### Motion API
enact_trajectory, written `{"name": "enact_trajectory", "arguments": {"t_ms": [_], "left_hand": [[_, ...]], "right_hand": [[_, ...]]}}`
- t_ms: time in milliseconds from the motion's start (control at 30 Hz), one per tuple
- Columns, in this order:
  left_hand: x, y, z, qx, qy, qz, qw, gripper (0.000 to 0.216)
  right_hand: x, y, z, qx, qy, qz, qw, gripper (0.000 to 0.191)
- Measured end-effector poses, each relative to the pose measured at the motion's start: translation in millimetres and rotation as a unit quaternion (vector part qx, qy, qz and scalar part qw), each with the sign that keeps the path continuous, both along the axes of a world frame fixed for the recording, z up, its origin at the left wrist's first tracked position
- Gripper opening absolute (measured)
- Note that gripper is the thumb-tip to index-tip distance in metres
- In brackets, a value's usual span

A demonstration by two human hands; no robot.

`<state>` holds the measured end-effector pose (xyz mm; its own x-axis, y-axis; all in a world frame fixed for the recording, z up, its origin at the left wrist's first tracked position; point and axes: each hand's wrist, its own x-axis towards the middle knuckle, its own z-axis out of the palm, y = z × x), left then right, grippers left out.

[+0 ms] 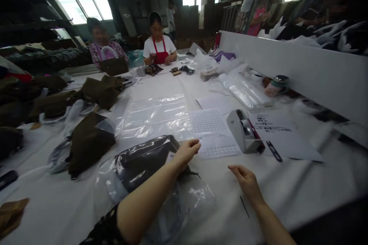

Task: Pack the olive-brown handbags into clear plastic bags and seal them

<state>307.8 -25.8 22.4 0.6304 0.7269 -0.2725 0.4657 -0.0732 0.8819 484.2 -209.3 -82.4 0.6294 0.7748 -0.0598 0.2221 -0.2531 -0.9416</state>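
Observation:
My left hand (187, 151) reaches over a dark bag (146, 159) packed in a clear plastic sleeve (198, 193). Its fingers are pinched together just left of a printed sheet of small labels (212, 130); anything between them is too small to make out. A white tag (170, 157) shows on the dark bag, partly behind my left wrist. My right hand (246, 182) hovers above the white table (218, 183), thumb and fingers pressed together, and I cannot see what they hold, if anything. A thin black stick (244, 206) lies beside it.
A grey-white dispenser (244, 132), thread snips (274, 151) and a handwritten sheet (287, 138) lie to the right. Flat plastic sleeves (155, 115) are ahead. Olive bags (90, 141) crowd the left. A cup (276, 85) stands by the white partition (301, 61). Co-workers (159, 48) are at the far end.

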Motion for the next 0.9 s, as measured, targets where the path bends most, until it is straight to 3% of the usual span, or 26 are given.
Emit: {"name": "enact_trajectory", "arguments": {"t_ms": [133, 300, 467, 567, 633, 733, 800, 900], "left_hand": [[69.6, 27.7, -44.6, 0.083, 0.099, -0.021, 0.991, 0.037], [134.4, 37.4, -65.9, 0.156, 0.16, -0.131, 0.966, 0.038], [185.5, 30.2, -83.9, 0.188, 0.227, -0.205, 0.933, 0.053], [197.0, 26.0, -88.2, 0.198, 0.252, -0.246, 0.915, 0.035], [198.8, 23.8, -87.5, 0.218, 0.254, -0.257, 0.907, 0.032], [198.0, 20.8, -86.7, 0.246, 0.255, -0.248, 0.902, 0.058], [196.1, 18.5, -88.8, 0.246, 0.261, -0.251, 0.899, 0.071], [190.7, 13.6, -92.9, 0.236, 0.268, -0.265, 0.896, 0.071]], "right_hand": [[12.4, 9.6, -18.0, 0.035, -0.149, 0.009, 0.988, 0.029], [18.9, 14.3, -34.8, 0.05, -0.267, 0.056, 0.961, 0.021], [18.9, 10.9, -35.2, 0.048, -0.257, 0.09, 0.961, 0.018], [28.0, 9.4, -32.5, 0.056, -0.209, 0.056, 0.975, 0.018], [37.3, 11.1, -32.1, 0.052, -0.197, -0.027, 0.979, 0.021], [46.6, 18.8, -33.0, 0.017, -0.171, -0.163, 0.972, 0.037], [45.2, 25.2, -33.5, 0.002, -0.149, -0.182, 0.972, 0.047], [34.7, 30.4, -33.9, 0.005, -0.137, -0.145, 0.98, 0.049]]}}
